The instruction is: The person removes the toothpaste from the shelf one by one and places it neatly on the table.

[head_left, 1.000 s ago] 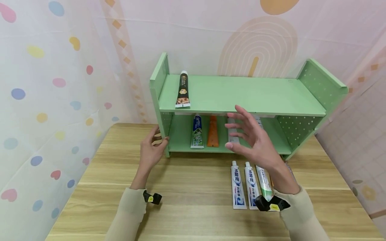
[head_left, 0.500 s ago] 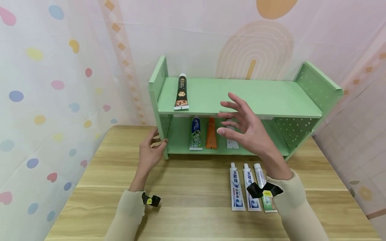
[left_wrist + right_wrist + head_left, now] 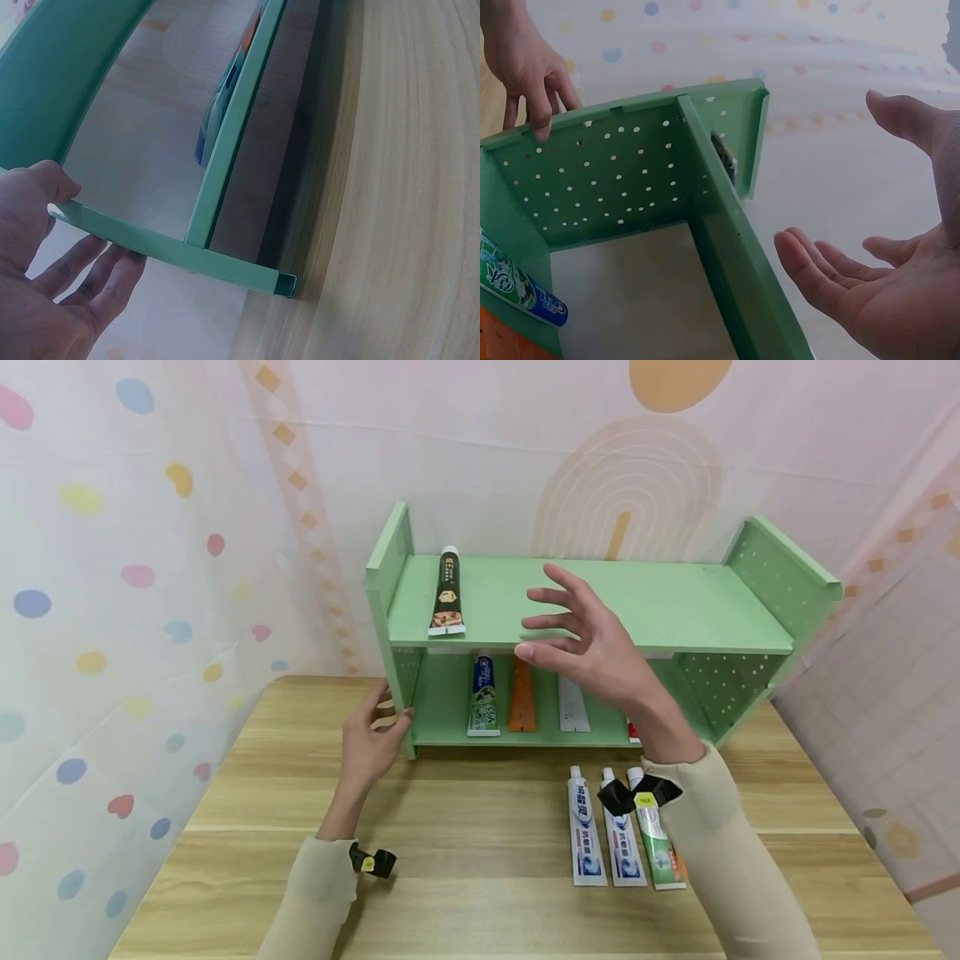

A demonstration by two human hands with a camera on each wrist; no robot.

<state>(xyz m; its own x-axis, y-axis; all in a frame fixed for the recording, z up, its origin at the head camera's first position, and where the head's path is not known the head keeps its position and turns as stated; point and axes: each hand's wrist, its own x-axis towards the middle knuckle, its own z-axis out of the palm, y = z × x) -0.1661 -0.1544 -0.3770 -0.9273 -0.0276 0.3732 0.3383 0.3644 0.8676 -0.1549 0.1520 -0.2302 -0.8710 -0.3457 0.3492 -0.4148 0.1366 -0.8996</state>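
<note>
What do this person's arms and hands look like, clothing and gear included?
Both arms have long, plain cream sleeves. At each cuff sits a black wrist device with a yellow label. The left hand and right hand are ungloved.

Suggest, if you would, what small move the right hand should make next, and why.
I would probably move the right hand leftward to the black toothpaste tube: it hangs open and empty to the right of that tube, which lies on the upper shelf, and the left hand grips the left side panel, which should help steady things.
</note>
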